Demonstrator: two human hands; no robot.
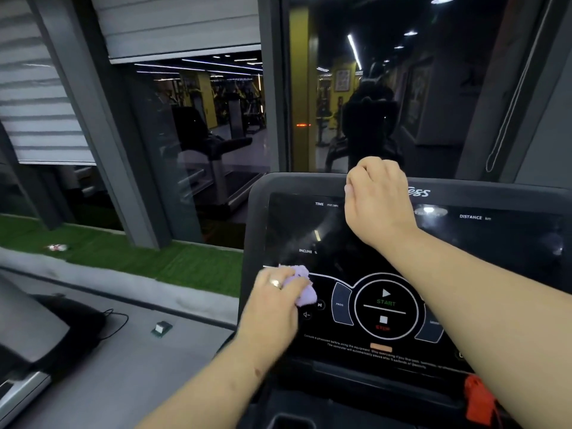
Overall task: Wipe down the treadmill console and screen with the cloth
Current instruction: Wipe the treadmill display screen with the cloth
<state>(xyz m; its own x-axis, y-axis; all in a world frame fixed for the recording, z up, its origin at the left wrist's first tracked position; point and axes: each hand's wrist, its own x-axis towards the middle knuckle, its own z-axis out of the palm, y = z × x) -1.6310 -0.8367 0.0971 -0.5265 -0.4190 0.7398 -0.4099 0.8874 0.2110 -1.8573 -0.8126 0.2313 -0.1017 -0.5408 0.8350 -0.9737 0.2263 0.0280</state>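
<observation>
The cloth (299, 285), lilac and bunched, sits clamped under the left hand (272, 308) at the lower left of the screen (340, 239). Sweep it rightward in overlapping passes, pressing lightly over the start control (386, 302). The right hand (378, 193), fingers curled over the console (260, 193) top edge, steadies it.

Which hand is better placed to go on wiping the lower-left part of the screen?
Left. The left hand already holds the purple cloth against the screen beside the PROG button. The right hand has no cloth and grips the console's top edge, apparently bracing.
</observation>
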